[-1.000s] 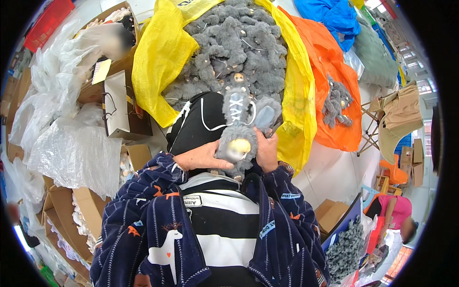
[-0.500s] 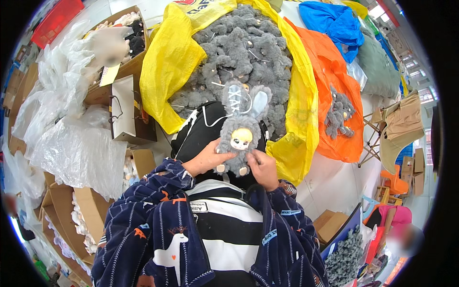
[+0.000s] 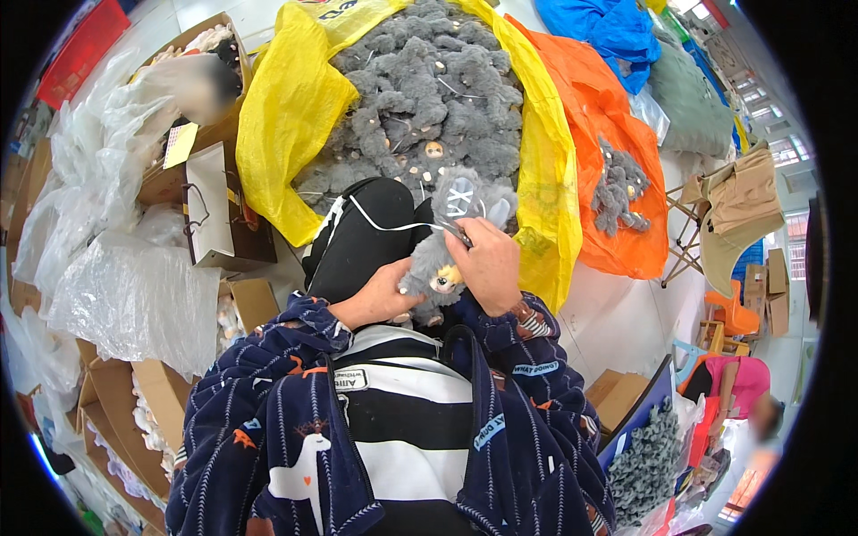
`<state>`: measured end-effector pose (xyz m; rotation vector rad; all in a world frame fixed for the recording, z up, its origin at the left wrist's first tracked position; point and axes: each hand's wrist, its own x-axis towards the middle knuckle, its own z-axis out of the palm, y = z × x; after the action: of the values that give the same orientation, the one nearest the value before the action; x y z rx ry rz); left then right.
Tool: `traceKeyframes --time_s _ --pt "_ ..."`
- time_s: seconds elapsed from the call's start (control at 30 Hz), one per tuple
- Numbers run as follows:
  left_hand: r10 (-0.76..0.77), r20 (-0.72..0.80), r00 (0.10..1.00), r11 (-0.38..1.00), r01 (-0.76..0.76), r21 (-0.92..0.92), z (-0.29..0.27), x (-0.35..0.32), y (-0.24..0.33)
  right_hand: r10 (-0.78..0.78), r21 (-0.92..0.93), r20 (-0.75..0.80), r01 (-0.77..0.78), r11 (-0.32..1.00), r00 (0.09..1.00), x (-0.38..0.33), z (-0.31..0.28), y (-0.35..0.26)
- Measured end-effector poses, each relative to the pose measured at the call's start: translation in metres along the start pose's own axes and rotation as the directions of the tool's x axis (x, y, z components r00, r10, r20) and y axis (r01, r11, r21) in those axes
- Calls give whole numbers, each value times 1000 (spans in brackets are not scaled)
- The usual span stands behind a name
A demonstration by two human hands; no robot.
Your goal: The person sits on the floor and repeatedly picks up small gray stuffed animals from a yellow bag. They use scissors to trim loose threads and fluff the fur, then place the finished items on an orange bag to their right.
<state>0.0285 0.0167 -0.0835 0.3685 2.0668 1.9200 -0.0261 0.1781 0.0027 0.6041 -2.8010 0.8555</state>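
A grey plush rabbit doll [image 3: 420, 266] with a small doll face lies tilted over my lap. My left hand [image 3: 380, 293] is closed round its lower side, thumb on the fur. My right hand [image 3: 487, 261] is closed at its head, near the base of the ears, and partly covers the face. A small dark thing shows at these fingertips, too small to name. White lacing crosses the front of one ear [image 3: 459, 198]. From that ear a loose white ribbon [image 3: 380, 227] loops left over my black trouser leg.
Ahead, a yellow sack [image 3: 550, 179] brims with similar grey plush dolls. On an orange sack [image 3: 643, 241] at right lies another grey doll [image 3: 618, 189]. Left are cardboard boxes [image 3: 161, 393] and clear plastic sheeting [image 3: 125, 295]. A folding chair [image 3: 737, 201] and a person in pink [image 3: 740, 384] are at right.
My right hand has moved up from the doll's lower side to its head and ears. The doll has tilted and turned, its face now partly covered. My left hand keeps its hold.
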Motion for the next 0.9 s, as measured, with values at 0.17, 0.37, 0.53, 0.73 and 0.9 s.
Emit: traceKeyframes --time_s 0.17,0.37,0.53,0.73,0.9 --pt "15 37 999 999 -16 31 -3 1 -2 230 300 105 -251 920 968 2 4 10" --pt "-142 93 986 980 153 -125 -6 1 -3 269 747 498 -566 349 824 -8 -10 21" --pt "-153 117 981 975 170 -145 -9 1 2 258 629 287 -384 676 923 -10 -27 23" --pt "-168 137 976 966 191 -175 -9 1 4 -111 -81 64 116 990 992 -14 -31 27" --pt "-125 121 985 986 137 -98 -8 1 6 -145 -124 122 160 979 982 -15 -32 24"
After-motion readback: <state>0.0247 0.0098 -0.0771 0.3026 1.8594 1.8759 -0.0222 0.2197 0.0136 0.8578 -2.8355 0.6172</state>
